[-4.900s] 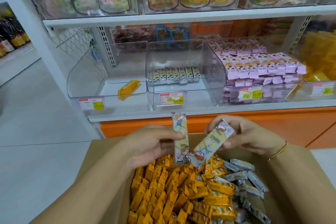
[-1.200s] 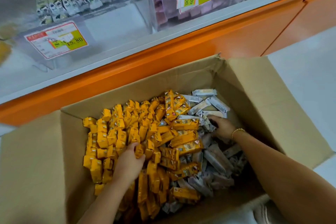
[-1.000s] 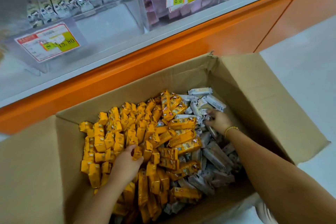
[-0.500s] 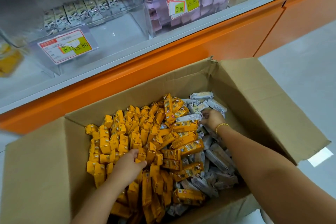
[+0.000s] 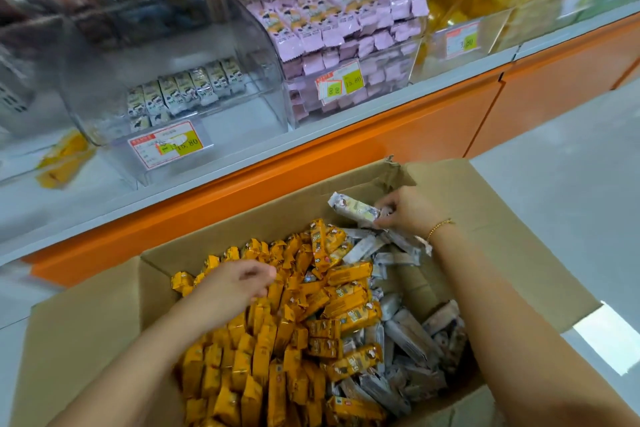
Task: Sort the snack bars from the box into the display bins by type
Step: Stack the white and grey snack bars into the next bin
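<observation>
Since a moment ago, the right hand (image 5: 412,211) has raised one silver bar (image 5: 353,210) clear of the silver pile (image 5: 408,340). Nearest, yellow bars (image 5: 270,340) fill the left of the cardboard box (image 5: 519,253). The left hand (image 5: 239,282) hovers palm-down over them with fingers curled under, so whether it grips one cannot be told. Farther back, the right hand pinches the silver bar by one end, wrist bent. So slight a pinch may let the bar slip back into the box, or a hasty reach could drop it beside the clear bin (image 5: 242,55) on the shelf beyond.

Shop: price-tagged snack bins (image 5: 173,121)
</observation>
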The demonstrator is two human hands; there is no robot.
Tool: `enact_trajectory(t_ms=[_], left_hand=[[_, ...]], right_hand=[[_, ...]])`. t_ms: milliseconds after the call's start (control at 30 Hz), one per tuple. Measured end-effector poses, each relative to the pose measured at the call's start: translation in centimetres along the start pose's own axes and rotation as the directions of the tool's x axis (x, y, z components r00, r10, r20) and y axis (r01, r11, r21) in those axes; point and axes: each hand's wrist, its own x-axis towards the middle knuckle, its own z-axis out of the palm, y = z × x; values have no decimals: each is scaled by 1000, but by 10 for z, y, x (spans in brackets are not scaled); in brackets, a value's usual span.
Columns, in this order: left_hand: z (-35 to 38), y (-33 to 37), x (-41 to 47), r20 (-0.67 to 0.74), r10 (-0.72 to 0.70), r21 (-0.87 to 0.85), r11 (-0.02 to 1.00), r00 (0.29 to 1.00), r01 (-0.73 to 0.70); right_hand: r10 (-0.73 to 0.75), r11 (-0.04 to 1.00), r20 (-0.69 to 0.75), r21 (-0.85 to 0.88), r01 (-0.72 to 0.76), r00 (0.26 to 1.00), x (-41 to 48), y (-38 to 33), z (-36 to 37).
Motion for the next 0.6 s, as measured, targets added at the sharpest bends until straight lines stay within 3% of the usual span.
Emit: enact_trajectory(t_ms=[67,167,233,367,467,533,600], left_hand=[[-26,25,-15,-56,46,-55,997,997,-49],[-56,50,-41,-117,28,-222,974,993,-54],[-72,55,-58,37,48,-306,951,998,-35],[-84,47,-92,283,61,-255,967,957,14],[-89,33,-110,340,51,-428,897,939,106],[-87,27,-118,302,48,-627,762,952,160],[-78,29,-126,190,21,-769,625,982,136]], right_hand=[[-221,975,83,5,221,972,-23,-43,-34],[-480,864,211,-53,500,852,-59,-106,-65],[-576,787,239,-98,610,782,-79,-137,-77],[-690,705,202,-32,709,695,-107,-176,-92],[-653,757,99,77,649,751,-116,-195,-95],[-528,827,-30,209,521,849,-118,-203,-95],[-411,879,-78,229,418,908,-117,-212,-92]])
